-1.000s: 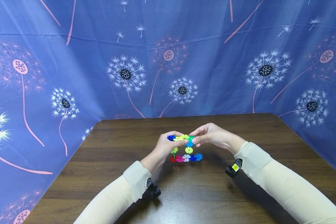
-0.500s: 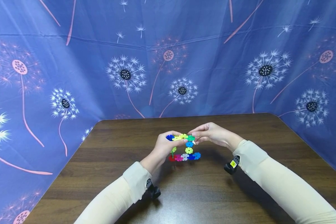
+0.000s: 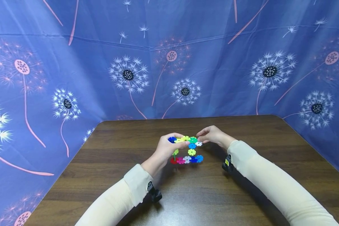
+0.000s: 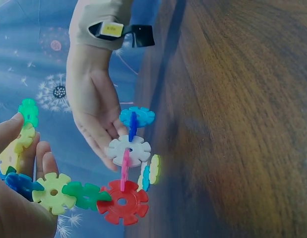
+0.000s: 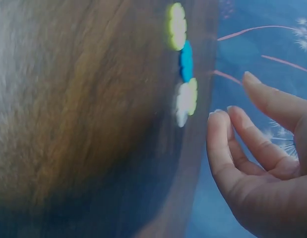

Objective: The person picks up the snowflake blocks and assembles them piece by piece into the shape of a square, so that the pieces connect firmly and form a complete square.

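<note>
My left hand holds a chain of interlocking plastic flower discs between thumb and fingers. A green disc forms its upper right end; in the left wrist view it bends through a red disc and a white disc to a light blue disc. My right hand is just right of the green end, its fingers loosely bent. Nothing lies between its fingertips in the right wrist view. Beside them is a short row with a yellow disc, a blue disc and a white disc.
A brown wooden table spreads under both hands. Behind it and to the sides hangs a blue cloth with dandelion prints. Black wrist cameras hang below both sleeves. The short row of discs appears to rest on the table.
My right hand has drawn slightly right, away from the chain's green end, and its fingers have let go. A white disc they partly covered now shows. The left hand has barely moved.
</note>
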A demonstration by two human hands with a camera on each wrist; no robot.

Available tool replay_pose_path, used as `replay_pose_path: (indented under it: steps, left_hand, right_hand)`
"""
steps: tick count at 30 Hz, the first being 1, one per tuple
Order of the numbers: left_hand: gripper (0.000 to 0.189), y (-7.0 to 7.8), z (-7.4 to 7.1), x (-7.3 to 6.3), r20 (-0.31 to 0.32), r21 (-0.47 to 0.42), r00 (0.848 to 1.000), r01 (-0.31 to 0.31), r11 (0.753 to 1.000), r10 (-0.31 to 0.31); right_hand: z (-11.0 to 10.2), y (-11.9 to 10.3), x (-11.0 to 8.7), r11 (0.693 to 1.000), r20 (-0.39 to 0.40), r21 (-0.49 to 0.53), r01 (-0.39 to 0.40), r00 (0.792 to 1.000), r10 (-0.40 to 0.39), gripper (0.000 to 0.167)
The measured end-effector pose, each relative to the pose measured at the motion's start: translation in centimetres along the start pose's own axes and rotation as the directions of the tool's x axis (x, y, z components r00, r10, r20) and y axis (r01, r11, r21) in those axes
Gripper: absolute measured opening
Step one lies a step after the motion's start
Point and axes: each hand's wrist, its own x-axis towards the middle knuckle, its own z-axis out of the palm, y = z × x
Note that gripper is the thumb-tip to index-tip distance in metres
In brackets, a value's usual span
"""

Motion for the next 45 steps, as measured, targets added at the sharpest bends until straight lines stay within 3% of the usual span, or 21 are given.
replay_pose_path:
  steps: [9,14,16,20,26,37,45]
  left_hand:
    - [0.034,0.1,-0.1,-0.1,0.005,0.012,1.0,0.018,1.0,-0.018]
    - [0.03,2.1,-0.1,-1.7,0.015,0.019,1.0,0.019,1.0,-0.019]
    - [0.031,2.0,0.0,-1.7,0.01,0.008,1.0,0.008,1.0,-0.008]
    - [0.034,0.3,0.0,-0.3,0.006,-0.015,1.0,-0.001,1.0,0.001]
    - [0.035,0.2,-0.1,-0.4,0.01,-0.012,1.0,-0.002,1.0,0.002]
    - [0.033,0.0,0.2,0.0,-0.004,-0.022,0.999,-0.047,0.999,0.047]
    - [0.032,-0.1,0.4,0.1,0.003,-0.046,0.999,-0.049,0.998,0.049]
  right_hand:
    - [0.4,1.0,1.0,0.995,-0.042,-0.097,-0.037,0.999,0.033,0.039]
    - [0.7,1.5,1.5,0.992,-0.08,-0.121,-0.038,0.996,0.029,0.039]
    - [0.8,1.4,1.6,0.989,-0.096,-0.144,-0.04,0.995,0.026,0.038]
    - [0.8,1.3,1.6,0.98,-0.121,-0.192,-0.048,0.992,0.025,0.033]
    - [0.9,1.5,1.5,0.976,-0.118,-0.215,-0.043,0.993,0.018,0.027]
    - [-0.1,1.9,0.3,0.999,-0.082,-0.022,-0.025,0.996,0.023,0.024]
    - [-1.4,-0.1,-3.1,0.979,-0.055,0.176,0.099,0.994,-0.09,0.032]
